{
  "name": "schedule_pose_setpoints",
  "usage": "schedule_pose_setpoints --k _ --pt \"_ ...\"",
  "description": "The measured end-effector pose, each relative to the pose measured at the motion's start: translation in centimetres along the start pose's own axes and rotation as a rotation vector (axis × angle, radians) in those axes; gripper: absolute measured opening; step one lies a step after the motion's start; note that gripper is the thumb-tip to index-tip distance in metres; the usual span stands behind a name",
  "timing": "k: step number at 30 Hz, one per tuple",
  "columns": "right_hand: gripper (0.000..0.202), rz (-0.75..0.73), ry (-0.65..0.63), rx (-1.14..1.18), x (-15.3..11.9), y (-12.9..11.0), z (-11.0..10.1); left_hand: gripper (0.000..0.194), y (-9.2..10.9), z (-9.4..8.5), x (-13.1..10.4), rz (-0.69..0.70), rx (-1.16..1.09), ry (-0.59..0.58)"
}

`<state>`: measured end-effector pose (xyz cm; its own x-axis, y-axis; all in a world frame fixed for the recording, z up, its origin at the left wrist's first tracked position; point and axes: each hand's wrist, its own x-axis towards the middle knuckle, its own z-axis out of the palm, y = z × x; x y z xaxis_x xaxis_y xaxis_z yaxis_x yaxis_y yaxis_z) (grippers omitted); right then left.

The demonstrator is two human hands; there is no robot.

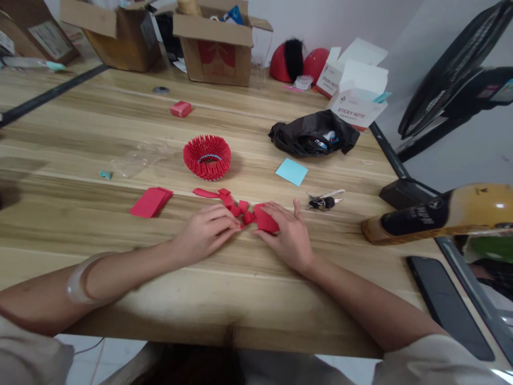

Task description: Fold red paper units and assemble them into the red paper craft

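My left hand rests on the wooden table with thumb and fingertips pinched together on a small red paper piece. Close beside it lie several folded red paper pieces in a loose cluster. My right hand grips a red paper sheet between thumb and fingers, its little finger sticking out. Just beyond the cluster stands a red bowl of folded paper, with a light blue ring visible inside. To the left is a stack of red paper sheets.
A blue note, a black plastic bag and keys lie to the right. Further right are a large yellow-and-black bottle and a phone. Cardboard boxes and sticky-note boxes line the back.
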<state>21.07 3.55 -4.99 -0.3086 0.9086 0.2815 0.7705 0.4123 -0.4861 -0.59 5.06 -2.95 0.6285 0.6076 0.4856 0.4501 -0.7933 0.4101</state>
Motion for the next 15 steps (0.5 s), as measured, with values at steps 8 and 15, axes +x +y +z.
schedule_pose_setpoints --k 8,15 --pt "0.029 0.053 0.011 0.052 0.02 -0.40 -0.21 0.012 -0.12 0.45 -0.33 -0.009 0.031 0.002" --pt "0.033 0.056 0.047 0.110 -0.20 0.05 0.20 0.005 0.08 0.47 -0.29 -0.017 -0.006 -0.010"
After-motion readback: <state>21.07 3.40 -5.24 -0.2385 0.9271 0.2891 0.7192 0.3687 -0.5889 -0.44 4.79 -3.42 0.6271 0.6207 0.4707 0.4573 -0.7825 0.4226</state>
